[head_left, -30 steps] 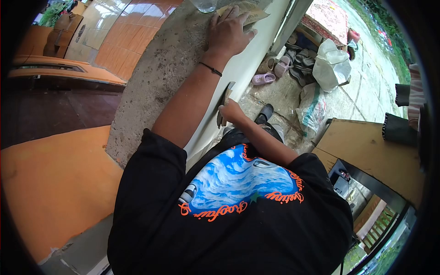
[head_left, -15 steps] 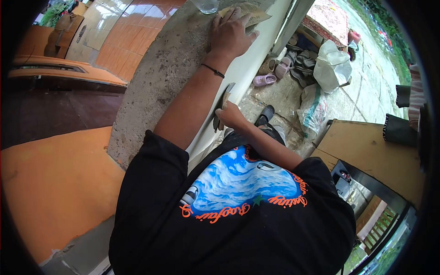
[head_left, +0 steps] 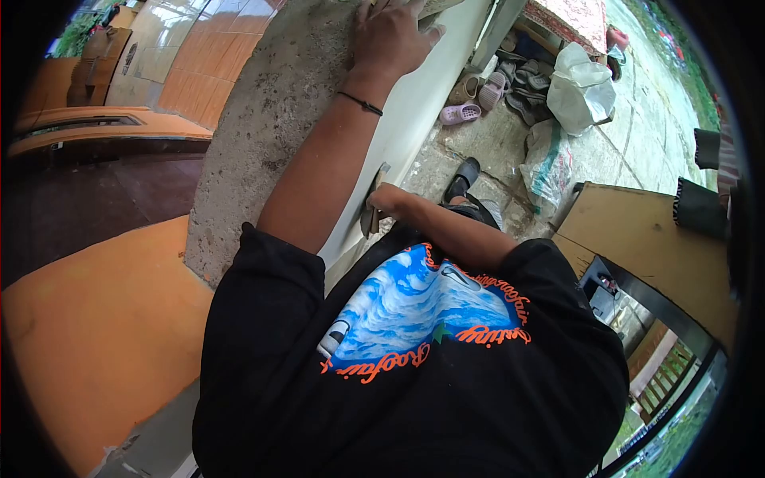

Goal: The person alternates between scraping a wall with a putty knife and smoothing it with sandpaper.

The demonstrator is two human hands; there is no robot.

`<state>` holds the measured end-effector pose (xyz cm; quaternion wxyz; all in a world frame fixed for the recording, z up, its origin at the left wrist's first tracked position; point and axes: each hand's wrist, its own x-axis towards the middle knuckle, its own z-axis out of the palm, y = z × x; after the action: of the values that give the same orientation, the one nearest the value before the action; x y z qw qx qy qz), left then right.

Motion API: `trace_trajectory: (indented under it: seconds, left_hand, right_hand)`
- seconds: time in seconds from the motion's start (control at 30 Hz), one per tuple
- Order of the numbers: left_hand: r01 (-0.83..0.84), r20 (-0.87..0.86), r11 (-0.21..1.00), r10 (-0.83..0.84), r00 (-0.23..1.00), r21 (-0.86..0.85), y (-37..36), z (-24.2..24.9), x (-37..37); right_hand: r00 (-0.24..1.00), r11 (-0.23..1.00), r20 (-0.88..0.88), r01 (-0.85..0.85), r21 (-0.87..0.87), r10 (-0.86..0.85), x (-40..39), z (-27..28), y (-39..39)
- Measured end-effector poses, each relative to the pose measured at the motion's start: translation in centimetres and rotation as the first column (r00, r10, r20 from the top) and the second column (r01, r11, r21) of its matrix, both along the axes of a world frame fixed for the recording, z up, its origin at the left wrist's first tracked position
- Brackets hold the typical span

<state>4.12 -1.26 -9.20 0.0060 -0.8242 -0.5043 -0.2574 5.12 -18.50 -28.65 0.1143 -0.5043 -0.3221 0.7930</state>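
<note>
My left hand (head_left: pixel 396 38) lies at the top edge of the view, fingers spread over the rough concrete ledge (head_left: pixel 267 111) and a bit of brown paper (head_left: pixel 437 6). Its fingertips are partly cut off by the frame. Closer to my body, my right hand (head_left: pixel 388 199) is closed around a flat scraper (head_left: pixel 371 220), held against the smooth white face (head_left: pixel 386 147) of the ledge. A narrow blade end shows above the fist and darker flat parts below it. The grip itself is mostly hidden.
Several shoes and pale purple clogs (head_left: pixel 460 113) lie on the paving to the right. Beside them are a white sack (head_left: pixel 582 89) and a striped sack (head_left: pixel 547 163). A brown tabletop (head_left: pixel 649 239) stands at right; an orange wall (head_left: pixel 103 319) is at left.
The view has shifted, so my left hand and the paper sit higher, and the clear glass has left the frame. My right hand with the scraper appears slightly lower and further left.
</note>
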Motion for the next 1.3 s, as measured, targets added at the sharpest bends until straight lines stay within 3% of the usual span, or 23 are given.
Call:
trace_trajectory:
  seconds: [0.03, 0.1, 0.13, 0.17, 0.23, 0.3, 0.33, 0.37, 0.43, 0.47, 0.53, 0.63, 0.77, 0.8, 0.83, 0.9, 0.97, 1.0, 1.03, 1.07, 1.1, 1.17, 1.3]
  left_hand:
    - [-0.002, 0.001, 1.000, 0.002, 1.000, -0.004, 0.0, 0.0, 0.0]
    - [0.002, 0.031, 1.000, -0.002, 1.000, 0.003, 0.0, -0.1, 0.0]
    - [0.002, 0.033, 1.000, -0.001, 0.999, -0.002, 0.0, 0.0, 0.2]
    - [0.006, 0.042, 1.000, -0.006, 0.999, 0.002, -0.1, 0.1, 0.3]
    - [-0.001, 0.042, 1.000, 0.001, 0.999, -0.006, -0.3, 0.4, 0.2]
    - [-0.006, 0.042, 1.000, 0.006, 0.999, 0.009, -0.4, 0.5, 0.4]
    - [-0.013, 0.037, 1.000, 0.013, 0.999, 0.006, 0.0, 0.0, 0.5]
    - [-0.025, 0.039, 0.999, 0.024, 0.999, 0.031, 0.2, -0.2, 0.6]
    - [-0.041, 0.033, 0.998, 0.040, 0.999, 0.041, 0.1, -0.4, 0.7]
    - [-0.046, 0.042, 0.998, 0.044, 0.998, 0.044, 0.1, -0.3, 0.7]
    - [-0.045, 0.054, 0.998, 0.043, 0.998, 0.041, 0.1, -0.1, 1.0]
    - [-0.035, 0.068, 0.999, 0.033, 0.997, 0.032, 0.1, -0.2, 0.9]
    - [-0.025, 0.081, 0.999, 0.022, 0.996, 0.043, -0.1, 0.1, 0.8]
    - [-0.014, 0.082, 0.999, 0.010, 0.997, 0.045, -0.1, 0.1, 0.8]
    - [-0.009, 0.084, 0.999, 0.005, 0.996, 0.047, 0.0, 0.0, 0.8]
    - [-0.029, 0.066, 0.998, 0.026, 0.998, 0.050, 0.1, 0.0, 0.9]
    - [-0.016, 0.069, 0.999, 0.013, 0.998, 0.043, 0.0, 0.2, 0.9]
    - [-0.009, 0.068, 0.999, 0.006, 0.998, 0.036, -0.1, 0.3, 0.9]
    - [-0.005, 0.070, 0.999, 0.002, 0.998, 0.045, 0.1, 0.2, 1.0]
    - [-0.009, 0.066, 0.999, 0.007, 0.998, 0.032, 0.1, 0.3, 1.1]
    - [-0.014, 0.061, 1.000, 0.014, 0.998, 0.013, 0.1, 0.3, 1.0]
    - [-0.020, 0.066, 1.000, 0.019, 0.998, 0.020, 0.0, 0.0, 1.0]
    - [-0.026, 0.042, 0.999, 0.024, 0.999, 0.027, 0.0, 0.2, 1.0]
  right_hand:
    - [1.000, 1.000, 0.001, -0.002, -0.004, 0.002, 0.4, 0.0, 0.4]
    - [0.952, 0.968, 0.264, -0.201, 0.151, 0.157, 2.2, -0.6, 2.2]
    - [0.834, 0.791, 0.397, -0.518, 0.326, 0.383, 2.9, -4.1, 3.7]
    - [0.644, 0.487, 0.554, -0.764, 0.423, 0.528, 3.5, -7.7, 4.7]
    - [0.758, 0.680, 0.470, -0.634, 0.368, 0.452, 5.1, -5.1, 6.3]
    - [0.733, 0.621, 0.470, -0.673, 0.402, 0.491, 7.3, -7.3, 8.8]
    - [0.788, 0.732, 0.473, -0.580, 0.358, 0.393, 8.6, -7.9, 10.0]
    - [0.828, 0.828, 0.478, -0.470, 0.306, 0.294, 9.8, -8.0, 10.5]
    - [0.840, 0.970, 0.517, 0.042, 0.238, -0.163, 11.5, -10.2, 10.9]
    - [0.843, 0.973, 0.515, 0.041, 0.228, -0.156, 11.2, -11.1, 10.3]
    - [0.802, 0.904, 0.421, 0.402, 0.145, -0.424, 10.3, -11.0, 8.6]
    - [0.547, 0.573, 0.333, 0.819, -0.022, -0.768, 9.4, -11.8, 6.0]
    - [0.503, 0.459, 0.313, 0.864, -0.208, -0.806, 10.3, -14.1, 2.7]
    - [0.771, 0.843, 0.386, 0.538, 0.029, -0.506, 12.1, -24.0, 1.9]
    - [0.768, 0.840, 0.387, 0.542, 0.031, -0.510, 12.3, -28.9, 1.1]
    - [0.876, 0.860, 0.175, 0.373, 0.347, -0.450, 12.7, -33.5, 0.1]
    - [0.958, 0.745, 0.092, 0.150, 0.650, -0.273, 10.0, -33.7, -0.2]
    - [0.956, 0.742, 0.092, 0.152, 0.653, -0.277, 9.0, -27.5, 0.8]
    - [0.668, 0.626, 0.744, -0.575, 0.527, -0.013, 6.7, -20.5, 2.8]
    - [0.758, 0.799, 0.583, -0.141, 0.585, -0.293, 5.8, -18.0, 4.3]
    - [0.693, 0.782, 0.428, 0.327, 0.530, -0.580, 5.5, -15.8, 5.3]
    - [0.819, 0.889, 0.350, 0.391, 0.239, -0.454, 7.7, -11.0, 9.0]
    - [0.865, 0.947, 0.426, 0.149, 0.284, -0.264, 7.8, -5.6, 9.5]
